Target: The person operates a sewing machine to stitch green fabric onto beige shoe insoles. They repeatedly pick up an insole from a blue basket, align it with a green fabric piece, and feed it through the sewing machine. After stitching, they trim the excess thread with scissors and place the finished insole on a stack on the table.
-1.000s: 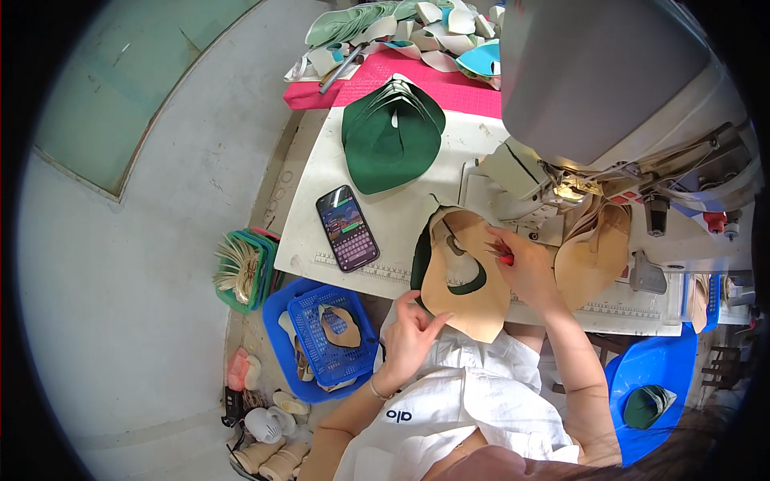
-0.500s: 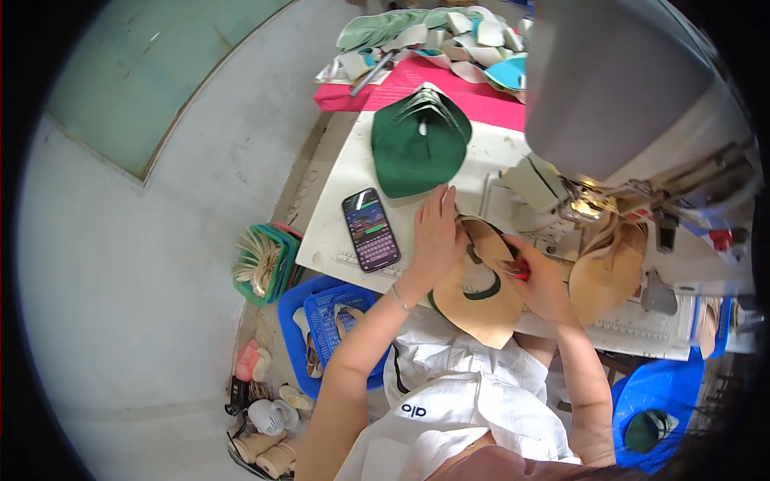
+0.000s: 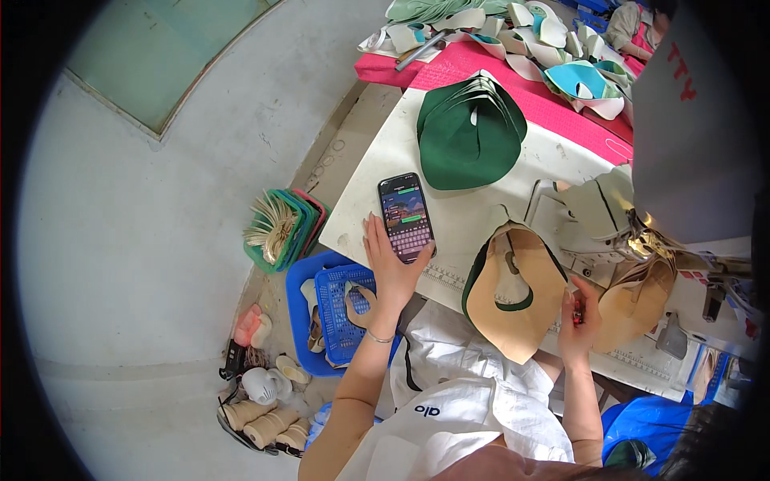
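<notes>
Seen from the head camera looking down, the left hand (image 3: 391, 268) reaches forward from a bare forearm with a thin bracelet at the wrist, and lies on the near edge of a white table (image 3: 385, 172). Its fingers are spread fairly wide, and its thumb side touches the lower end of a phone (image 3: 407, 216) that lies flat with its screen lit; whether the fingers actually grip the phone cannot be told. The right hand (image 3: 579, 325) is raised at the table's near edge, fingers curled narrow and pinching the right edge of a tan cap piece (image 3: 513, 293) with dark green trim, which lies between the two hands and hangs partly over the edge. A small red thing at the fingertips is too small to make out. Behind the phone sits a stack of green cap pieces (image 3: 469, 136). A grey sewing machine (image 3: 690, 136) fills the right side, its far end cut off by the dark rim. Under the left forearm stands a blue basket (image 3: 341, 317), partly hidden.
</notes>
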Demonstrator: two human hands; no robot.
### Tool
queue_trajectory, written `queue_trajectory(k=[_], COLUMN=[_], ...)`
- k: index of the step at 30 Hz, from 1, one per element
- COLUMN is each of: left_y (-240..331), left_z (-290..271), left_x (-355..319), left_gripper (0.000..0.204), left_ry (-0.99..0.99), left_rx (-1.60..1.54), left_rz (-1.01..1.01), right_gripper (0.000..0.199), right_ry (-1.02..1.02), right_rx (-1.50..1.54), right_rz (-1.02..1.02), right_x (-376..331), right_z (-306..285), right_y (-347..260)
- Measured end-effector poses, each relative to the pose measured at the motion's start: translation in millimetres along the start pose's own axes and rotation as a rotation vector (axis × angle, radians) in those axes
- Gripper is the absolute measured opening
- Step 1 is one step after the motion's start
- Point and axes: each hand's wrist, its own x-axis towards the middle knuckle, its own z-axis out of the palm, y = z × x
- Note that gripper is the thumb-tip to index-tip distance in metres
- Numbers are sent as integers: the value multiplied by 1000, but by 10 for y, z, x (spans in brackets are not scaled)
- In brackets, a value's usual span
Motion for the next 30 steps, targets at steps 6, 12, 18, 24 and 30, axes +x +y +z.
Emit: queue_trajectory(k=[6,12,18,24,30], left_y=[15,16,-64,-73,-39], left_z=[2,-43,-80,-122,-114], left_x=[15,5,-2,2,24], left_gripper=[102,92,70,70,66], left_ry=[5,75,129,54,86], left_rx=[4,-207,-304,-277,-288], left_rz=[-18,-110,-93,-65,-66], right_gripper=[22,22,22,23,23], right_ry=[7,22,82,232,325], right_rx=[-20,-32,-58,-26,198], right_rz=[55,53,53,112,320], right_x=[-11,1,58,29,103], right_z=[5,35,106,153,178], right_y=[55,102,172,437,428])
